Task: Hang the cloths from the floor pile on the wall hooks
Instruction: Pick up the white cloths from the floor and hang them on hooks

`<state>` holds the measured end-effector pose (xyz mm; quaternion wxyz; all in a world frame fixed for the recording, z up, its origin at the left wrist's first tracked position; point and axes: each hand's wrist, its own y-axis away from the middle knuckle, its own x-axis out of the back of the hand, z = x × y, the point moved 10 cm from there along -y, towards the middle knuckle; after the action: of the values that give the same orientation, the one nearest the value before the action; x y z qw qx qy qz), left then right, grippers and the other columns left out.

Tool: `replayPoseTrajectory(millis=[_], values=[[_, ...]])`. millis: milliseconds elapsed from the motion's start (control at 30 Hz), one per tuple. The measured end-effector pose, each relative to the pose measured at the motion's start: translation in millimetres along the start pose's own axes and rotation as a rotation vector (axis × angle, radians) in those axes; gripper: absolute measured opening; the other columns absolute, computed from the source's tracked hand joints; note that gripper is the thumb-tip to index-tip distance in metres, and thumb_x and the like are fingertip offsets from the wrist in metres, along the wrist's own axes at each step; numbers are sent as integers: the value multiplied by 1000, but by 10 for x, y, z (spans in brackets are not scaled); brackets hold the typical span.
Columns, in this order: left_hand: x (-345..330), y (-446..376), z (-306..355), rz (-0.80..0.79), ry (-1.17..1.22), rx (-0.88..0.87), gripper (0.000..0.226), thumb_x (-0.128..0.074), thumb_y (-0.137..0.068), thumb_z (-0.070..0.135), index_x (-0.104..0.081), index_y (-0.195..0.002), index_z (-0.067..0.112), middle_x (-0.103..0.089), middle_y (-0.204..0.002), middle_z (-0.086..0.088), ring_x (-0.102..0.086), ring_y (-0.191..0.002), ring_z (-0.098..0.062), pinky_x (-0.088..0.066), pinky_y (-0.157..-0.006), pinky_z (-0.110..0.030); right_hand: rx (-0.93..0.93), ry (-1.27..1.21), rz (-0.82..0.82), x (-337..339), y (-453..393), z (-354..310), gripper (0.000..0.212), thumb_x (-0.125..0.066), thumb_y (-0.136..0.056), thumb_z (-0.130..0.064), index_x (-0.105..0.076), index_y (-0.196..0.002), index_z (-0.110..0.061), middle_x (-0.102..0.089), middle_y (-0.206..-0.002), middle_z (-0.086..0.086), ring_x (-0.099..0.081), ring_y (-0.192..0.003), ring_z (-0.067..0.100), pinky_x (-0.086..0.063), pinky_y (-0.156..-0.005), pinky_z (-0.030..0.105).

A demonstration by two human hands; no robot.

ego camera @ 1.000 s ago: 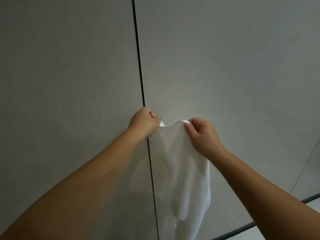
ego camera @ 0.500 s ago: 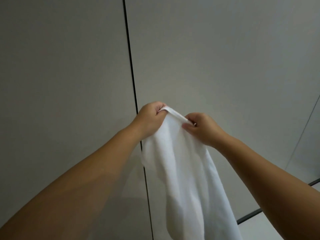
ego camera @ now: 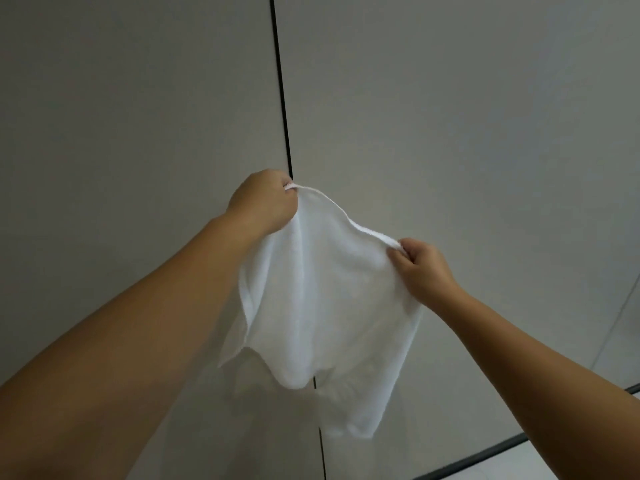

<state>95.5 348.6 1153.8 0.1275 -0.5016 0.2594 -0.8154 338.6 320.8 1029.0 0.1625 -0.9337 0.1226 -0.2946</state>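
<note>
A: Cloth (ego camera: pixel 329 306) position?
B: Frame centre, in front of the wall (ego camera: pixel 450 116), covering part of its vertical seam (ego camera: pixel 282 98).
A: Hands?
B: Left hand (ego camera: pixel 265 200) at the cloth's upper-left edge; right hand (ego camera: pixel 424 268) lower, at its right edge.

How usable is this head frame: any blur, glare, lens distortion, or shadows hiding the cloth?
Head view: dim, even light, no glare; the white cloth is sharp enough, its hem readable between the left hand and right hand; a soft shadow falls on the wall; the wide lens bows the dark seam.
</note>
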Motion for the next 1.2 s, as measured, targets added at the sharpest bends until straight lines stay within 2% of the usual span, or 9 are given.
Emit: replayPoseTrajectory(millis=[167, 267, 433, 600, 733, 800, 867, 1000, 1200], values=[[-629, 253, -220, -333, 148, 36, 9, -58, -84, 13, -61, -84, 22, -66, -91, -3, -61, -84, -21, -49, -74, -29, 133, 8, 43, 57, -138, -456, 39, -51, -94, -27, -40, -58, -15, -35, -53, -5, -33, -48, 9, -27, -45, 21], [-940, 466, 28, -463, 349, -66, 21, -66, -83, 19, -59, -102, 22, -63, -104, 0, -61, -92, -13, -50, -86, -29, 223, 71, -17, -18, -167, -709, 37, -51, -94, -30, -48, -64, -9, -40, -56, 0, -37, -53, 14, -31, -53, 29], [-1121, 639, 441, -542, 680, -91, 25, -63, -89, 19, -57, -112, 23, -65, -104, 11, -63, -98, -1, -49, -88, -17, 311, 132, -50, -31, -142, -896, 37, -51, -94, -27, -50, -69, 1, -41, -59, 6, -38, -56, 18, -31, -55, 31], [-1122, 561, 581, -406, 735, -95, 8, -54, -94, 20, -61, -98, 21, -66, -89, 10, -62, -81, -2, -47, -77, -20, 289, 124, -23, 122, -120, -806, 38, -51, -94, -26, -50, -70, 4, -39, -59, 7, -35, -55, 16, -28, -52, 29], [-1201, 584, 658, -412, 804, -68, 13, -52, -96, 23, -61, -104, 19, -69, -101, -1, -66, -96, -16, -52, -86, -30, 268, 98, -19, 181, -68, -702, 36, -52, -94, -26, -54, -68, -2, -42, -58, 4, -37, -54, 14, -31, -52, 29], [-1186, 598, 666, -394, 791, -49, 14, -49, -97, 23, -63, -95, 20, -68, -89, 2, -65, -81, -12, -50, -74, -25, 250, 83, -14, 192, -49, -655, 35, -51, -95, -27, -57, -72, -1, -44, -58, 3, -39, -54, 14, -32, -53, 28], [-1088, 565, 611, -303, 719, -28, 19, -46, -98, 23, -61, -87, 19, -62, -77, 6, -56, -68, -8, -44, -64, -22, 238, 88, -11, 188, -34, -607, 33, -52, -94, -28, -56, -71, -5, -43, -57, -2, -38, -53, 13, -32, -52, 28], [-693, 459, 514, -86, 553, -65, 19, -42, -97, 19, -56, -85, 14, -49, -67, 8, -45, -62, -6, -36, -60, -23, 200, 196, -61, 67, 26, -449, 17, -54, -90, -21, -54, -75, -12, -48, -63, -4, -42, -58, 12, -33, -52, 26], [-196, 386, 320, -65, 224, -166, 17, -40, -95, 16, -51, -83, 13, -46, -66, 6, -47, -71, -20, -35, -63, -28, 119, 234, -201, -342, 159, -379, 21, -51, -76, -2, -43, -62, -16, -41, -61, -2, -38, -55, 15, -29, -49, 26]])
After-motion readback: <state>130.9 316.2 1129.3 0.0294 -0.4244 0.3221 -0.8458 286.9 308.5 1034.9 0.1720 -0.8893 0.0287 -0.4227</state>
